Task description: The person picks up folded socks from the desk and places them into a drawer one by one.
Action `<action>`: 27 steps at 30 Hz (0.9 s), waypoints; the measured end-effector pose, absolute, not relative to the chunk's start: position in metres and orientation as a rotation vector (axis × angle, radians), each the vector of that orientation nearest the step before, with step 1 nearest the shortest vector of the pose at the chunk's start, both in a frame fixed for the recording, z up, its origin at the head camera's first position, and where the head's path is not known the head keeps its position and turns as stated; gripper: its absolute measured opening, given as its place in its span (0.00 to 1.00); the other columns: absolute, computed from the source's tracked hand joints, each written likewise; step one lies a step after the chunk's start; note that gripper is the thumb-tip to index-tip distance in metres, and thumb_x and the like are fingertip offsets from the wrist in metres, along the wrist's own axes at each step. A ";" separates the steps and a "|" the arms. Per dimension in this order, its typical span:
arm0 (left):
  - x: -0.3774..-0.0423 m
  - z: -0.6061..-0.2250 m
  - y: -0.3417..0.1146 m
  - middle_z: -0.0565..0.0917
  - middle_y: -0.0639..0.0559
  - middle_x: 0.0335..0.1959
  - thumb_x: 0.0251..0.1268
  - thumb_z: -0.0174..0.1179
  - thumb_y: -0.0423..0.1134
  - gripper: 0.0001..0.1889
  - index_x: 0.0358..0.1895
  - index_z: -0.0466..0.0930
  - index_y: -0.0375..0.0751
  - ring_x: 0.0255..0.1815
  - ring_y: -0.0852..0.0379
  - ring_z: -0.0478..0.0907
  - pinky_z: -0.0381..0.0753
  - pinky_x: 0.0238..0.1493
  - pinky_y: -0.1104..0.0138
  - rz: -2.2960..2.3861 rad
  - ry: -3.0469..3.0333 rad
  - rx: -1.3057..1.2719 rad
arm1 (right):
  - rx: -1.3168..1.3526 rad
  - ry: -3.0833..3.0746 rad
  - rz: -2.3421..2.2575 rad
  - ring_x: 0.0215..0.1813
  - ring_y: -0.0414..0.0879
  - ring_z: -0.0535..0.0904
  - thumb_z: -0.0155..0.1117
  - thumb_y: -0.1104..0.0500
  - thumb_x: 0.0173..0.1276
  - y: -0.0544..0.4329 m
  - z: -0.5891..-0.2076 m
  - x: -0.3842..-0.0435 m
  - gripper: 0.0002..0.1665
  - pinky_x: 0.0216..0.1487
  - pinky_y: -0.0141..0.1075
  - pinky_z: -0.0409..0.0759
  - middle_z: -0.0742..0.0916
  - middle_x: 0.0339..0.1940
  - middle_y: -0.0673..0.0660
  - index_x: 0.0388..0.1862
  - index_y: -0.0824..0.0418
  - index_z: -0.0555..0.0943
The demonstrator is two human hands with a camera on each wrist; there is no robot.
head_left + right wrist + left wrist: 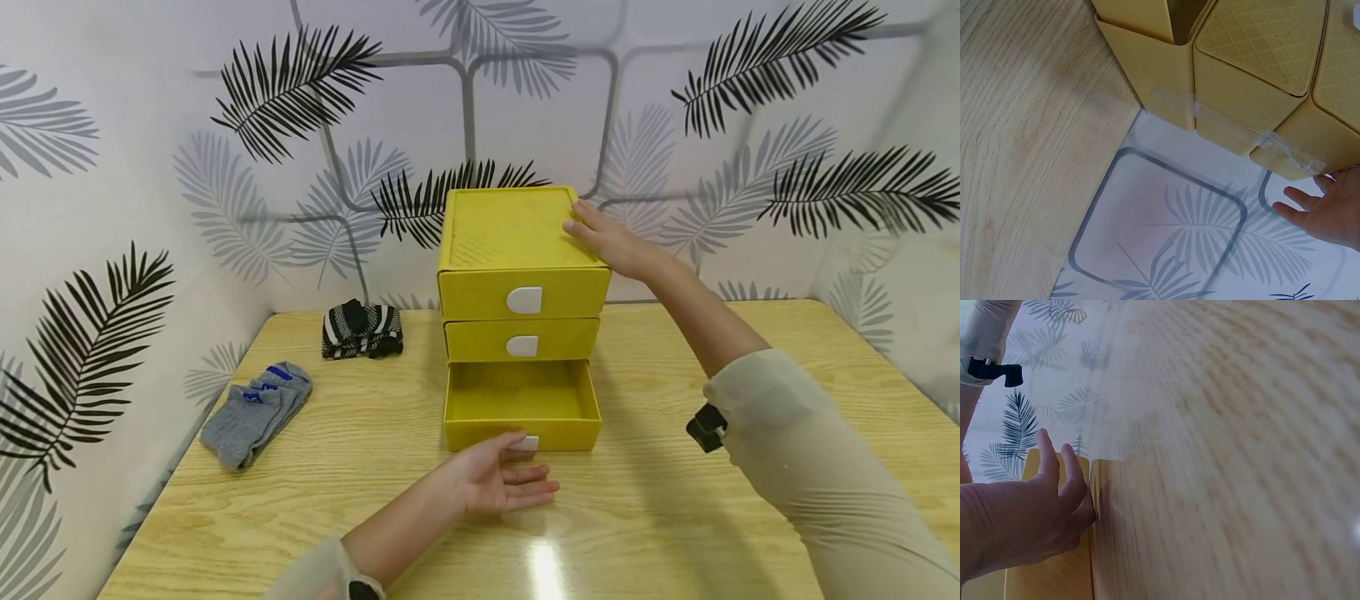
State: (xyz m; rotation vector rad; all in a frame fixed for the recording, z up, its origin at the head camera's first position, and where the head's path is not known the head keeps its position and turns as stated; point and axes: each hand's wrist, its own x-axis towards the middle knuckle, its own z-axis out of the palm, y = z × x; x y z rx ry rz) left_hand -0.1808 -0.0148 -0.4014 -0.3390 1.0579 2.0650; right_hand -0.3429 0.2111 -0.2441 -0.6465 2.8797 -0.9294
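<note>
A yellow drawer unit [517, 229] with three drawers stands on the table, its bottom drawer [517, 396] pulled out with nothing visible inside. At that drawer's white handle [528, 443], the thumb and forefinger of my left hand [495, 479] pinch the tab, while the other fingers stretch out below. My right hand [611, 242] rests on the unit's top right edge with fingers extended. In the right wrist view, the right hand [1332, 209] touches the unit's side [1229, 119], where clear tape runs across.
Grey socks [258, 412] with blue marks lie at the table's left. A folded black-and-white striped cloth item [362, 329] sits behind them, left of the unit. Leaf-patterned wall covering [540, 108] rises behind the wooden table [360, 458].
</note>
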 end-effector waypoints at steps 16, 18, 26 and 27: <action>-0.165 -0.401 -0.019 0.62 0.27 0.60 0.71 0.48 0.45 0.27 0.63 0.55 0.28 0.58 0.33 0.65 0.72 0.53 0.54 2.033 0.999 -0.334 | -0.657 2.853 -0.951 0.72 0.49 0.31 0.32 0.40 0.74 0.211 -0.243 -0.341 0.42 0.68 0.46 0.33 0.41 0.74 0.59 0.73 0.65 0.37; -0.163 -0.401 -0.019 0.62 0.27 0.60 0.71 0.48 0.45 0.27 0.62 0.56 0.28 0.58 0.33 0.65 0.71 0.53 0.54 2.023 0.994 -0.333 | -0.652 2.855 -0.947 0.72 0.49 0.32 0.32 0.39 0.74 0.211 -0.243 -0.341 0.42 0.68 0.46 0.33 0.41 0.74 0.59 0.73 0.65 0.37; -0.152 -0.401 -0.018 0.65 0.28 0.57 0.70 0.49 0.44 0.25 0.60 0.57 0.30 0.56 0.34 0.68 0.71 0.53 0.53 1.994 1.000 -0.321 | -0.652 2.852 -0.949 0.72 0.49 0.31 0.31 0.40 0.74 0.210 -0.242 -0.341 0.42 0.68 0.47 0.32 0.40 0.73 0.59 0.73 0.65 0.37; -0.151 -0.401 -0.019 0.65 0.28 0.57 0.70 0.48 0.44 0.25 0.61 0.57 0.30 0.56 0.34 0.68 0.71 0.53 0.54 1.990 1.001 -0.318 | -0.652 2.851 -0.949 0.72 0.49 0.31 0.31 0.40 0.74 0.210 -0.242 -0.341 0.42 0.68 0.47 0.32 0.40 0.73 0.59 0.73 0.65 0.37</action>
